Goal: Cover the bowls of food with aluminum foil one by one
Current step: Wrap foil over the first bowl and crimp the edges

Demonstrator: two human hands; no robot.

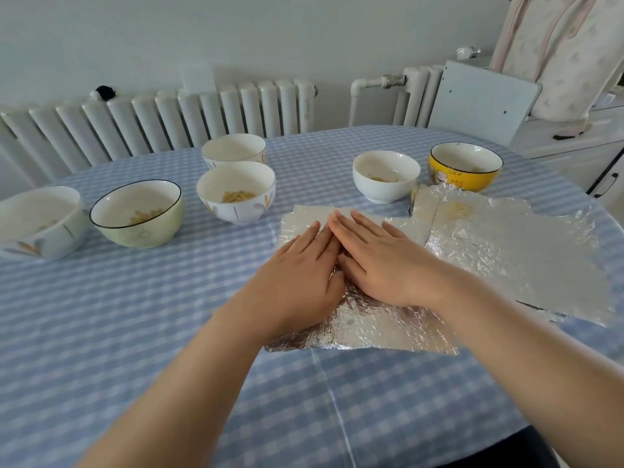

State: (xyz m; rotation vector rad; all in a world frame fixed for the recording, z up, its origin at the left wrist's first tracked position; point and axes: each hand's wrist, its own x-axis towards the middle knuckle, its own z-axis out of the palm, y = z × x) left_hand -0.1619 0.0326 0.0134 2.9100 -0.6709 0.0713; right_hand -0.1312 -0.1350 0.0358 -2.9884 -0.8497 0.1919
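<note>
A round table (101,332) under a blue-and-white checked cloth stands before a white radiator (162,119) and a pale wall. Six bowls sit uncovered along its far half. At nine o'clock is a white bowl with a leaf pattern (37,224), and just beside it a pale green bowl (138,214) holding yellow bits of food. Toward twelve o'clock stand two more patterned white bowls, the nearer one (236,192) with yellow food, the farther one (234,151) just behind it. At one o'clock stands a plain white bowl (386,176), and at two o'clock a yellow bowl (465,167).

Crinkled foil sheets lie flat on the cloth; how many overlap I cannot tell. The front sheet (371,329) lies at the centre, with more foil (513,251) spreading toward three o'clock. The left hand (300,268) and right hand (381,258) press palm-down on the front sheet, fingers straight and together, index fingers touching, gripping nothing.
</note>
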